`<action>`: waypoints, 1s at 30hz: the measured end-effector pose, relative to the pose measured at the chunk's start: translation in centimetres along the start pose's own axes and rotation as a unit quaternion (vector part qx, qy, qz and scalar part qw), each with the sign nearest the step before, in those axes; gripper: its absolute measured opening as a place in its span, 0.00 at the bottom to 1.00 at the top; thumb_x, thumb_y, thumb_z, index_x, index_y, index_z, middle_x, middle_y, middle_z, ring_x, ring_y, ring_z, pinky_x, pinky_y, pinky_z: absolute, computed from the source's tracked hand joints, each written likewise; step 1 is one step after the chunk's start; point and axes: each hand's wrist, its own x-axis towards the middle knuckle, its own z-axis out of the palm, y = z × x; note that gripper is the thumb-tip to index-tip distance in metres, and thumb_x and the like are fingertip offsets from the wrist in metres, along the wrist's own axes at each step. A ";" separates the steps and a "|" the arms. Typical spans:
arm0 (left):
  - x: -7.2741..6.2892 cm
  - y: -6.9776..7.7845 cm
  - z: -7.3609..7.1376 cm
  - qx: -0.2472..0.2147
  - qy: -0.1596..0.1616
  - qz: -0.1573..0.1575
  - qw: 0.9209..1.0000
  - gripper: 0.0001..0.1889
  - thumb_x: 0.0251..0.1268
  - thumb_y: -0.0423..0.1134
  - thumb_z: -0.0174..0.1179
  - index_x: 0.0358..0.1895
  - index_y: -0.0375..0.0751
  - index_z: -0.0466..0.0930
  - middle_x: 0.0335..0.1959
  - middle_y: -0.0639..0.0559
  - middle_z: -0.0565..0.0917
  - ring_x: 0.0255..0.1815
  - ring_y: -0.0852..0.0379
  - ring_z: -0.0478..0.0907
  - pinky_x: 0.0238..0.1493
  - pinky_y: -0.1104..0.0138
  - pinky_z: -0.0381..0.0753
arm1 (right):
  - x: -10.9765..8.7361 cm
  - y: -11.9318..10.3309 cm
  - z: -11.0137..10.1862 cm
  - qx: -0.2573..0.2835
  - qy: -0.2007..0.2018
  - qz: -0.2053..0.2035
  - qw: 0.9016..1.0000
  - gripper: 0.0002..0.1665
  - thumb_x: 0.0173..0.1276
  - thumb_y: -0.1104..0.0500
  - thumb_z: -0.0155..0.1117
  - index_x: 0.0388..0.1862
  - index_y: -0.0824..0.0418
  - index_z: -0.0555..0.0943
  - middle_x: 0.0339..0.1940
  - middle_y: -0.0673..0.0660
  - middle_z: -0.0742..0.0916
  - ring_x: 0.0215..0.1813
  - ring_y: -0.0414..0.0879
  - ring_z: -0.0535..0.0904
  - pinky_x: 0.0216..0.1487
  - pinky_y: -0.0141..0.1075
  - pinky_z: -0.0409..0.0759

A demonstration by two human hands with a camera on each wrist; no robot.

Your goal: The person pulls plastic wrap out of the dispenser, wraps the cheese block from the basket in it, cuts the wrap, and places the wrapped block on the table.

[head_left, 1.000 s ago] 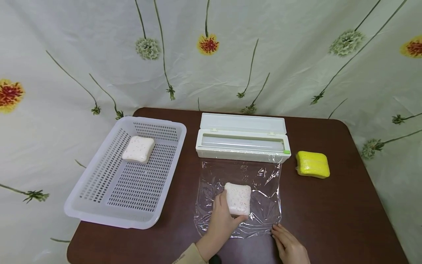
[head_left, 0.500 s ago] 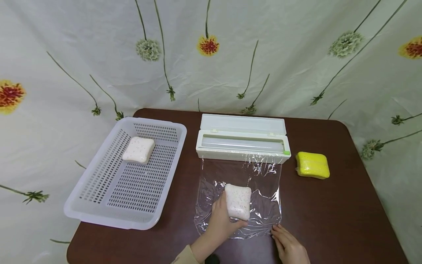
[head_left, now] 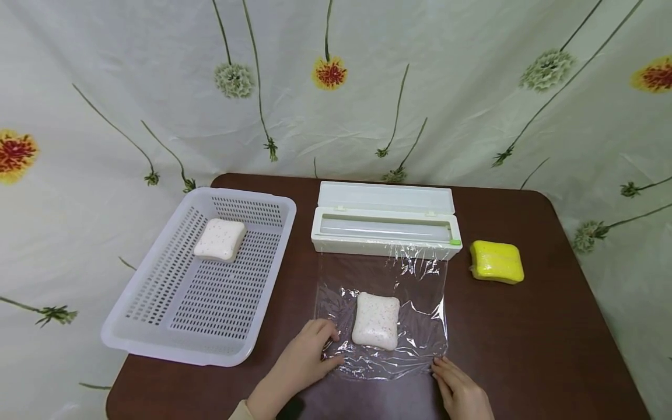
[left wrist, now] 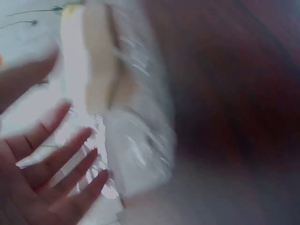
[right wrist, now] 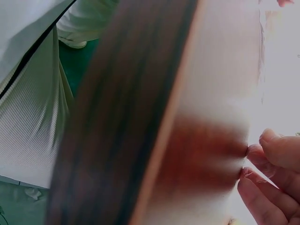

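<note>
A white speckled sponge (head_left: 377, 321) lies flat on a sheet of clear plastic wrap (head_left: 420, 335), which runs out of a white dispenser box (head_left: 385, 247). Left of the sponge is my left hand (head_left: 301, 359), apart from it, fingers loosely spread and holding nothing. In the left wrist view that hand (left wrist: 51, 168) shows its spread fingers beside the blurred sponge (left wrist: 101, 65). At the wrap's near right corner, my right hand (head_left: 462, 388) pinches the edge between thumb and fingers. The right wrist view shows these fingertips (right wrist: 255, 154) close together at the film.
A white perforated basket (head_left: 273, 280) stands on the left, with another speckled sponge (head_left: 220, 239) inside. A yellow sponge (head_left: 497, 262), wrapped in film, lies right of the box. The box's lid (head_left: 385, 197) is raised at the back. A flowered cloth (head_left: 462, 116) hangs behind the brown table (head_left: 551, 338).
My left hand has let go of the sponge and moved left, towards the wrap's left edge. The sponge has turned slightly. My right hand has stayed at the wrap's corner.
</note>
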 end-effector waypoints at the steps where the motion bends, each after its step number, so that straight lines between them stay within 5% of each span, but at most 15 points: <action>1: -0.2 -0.3 0.0 0.007 -0.004 0.015 1.000 0.20 0.46 0.48 0.78 0.38 0.48 0.77 0.48 0.53 0.80 0.52 0.55 0.77 0.51 0.63 0.82 | 0.1 0.0 0.0 -0.001 0.000 0.000 1.000 0.39 0.79 0.40 0.37 0.26 0.61 0.88 0.32 0.55 0.91 0.36 0.51 0.88 0.39 0.28 0.81; 8: -1.4 -1.1 0.0 0.040 -0.024 0.060 0.997 0.31 0.38 0.55 0.79 0.46 0.44 0.80 0.58 0.47 0.79 0.61 0.49 0.77 0.57 0.57 0.80 | 0.3 0.0 0.0 -0.007 0.002 0.006 1.000 0.40 0.79 0.40 0.36 0.26 0.61 0.89 0.32 0.55 0.91 0.35 0.51 0.88 0.37 0.29 0.81; 18: -2.7 -1.5 0.1 0.060 -0.095 0.048 0.993 0.29 0.43 0.45 0.79 0.52 0.40 0.81 0.63 0.44 0.78 0.64 0.44 0.76 0.61 0.54 0.78 | 0.1 0.1 0.2 -0.006 0.008 0.001 1.000 0.41 0.79 0.39 0.36 0.24 0.61 0.88 0.30 0.54 0.91 0.34 0.50 0.88 0.35 0.26 0.81; 23: -3.0 -1.7 0.3 0.041 -0.062 0.061 0.995 0.21 0.44 0.34 0.76 0.44 0.41 0.81 0.61 0.43 0.79 0.63 0.45 0.77 0.58 0.55 0.80 | 0.2 0.1 0.2 -0.010 -0.004 0.002 1.000 0.41 0.79 0.39 0.35 0.25 0.61 0.88 0.30 0.55 0.91 0.34 0.50 0.89 0.35 0.26 0.81; 30: -3.1 -2.3 1.0 0.028 0.003 0.078 0.997 0.12 0.54 0.34 0.71 0.26 0.49 0.74 0.57 0.43 0.83 0.57 0.48 0.82 0.47 0.62 0.85 | 0.2 0.1 0.1 -0.011 -0.009 0.003 1.000 0.42 0.78 0.39 0.35 0.26 0.61 0.89 0.31 0.55 0.91 0.34 0.50 0.89 0.35 0.26 0.81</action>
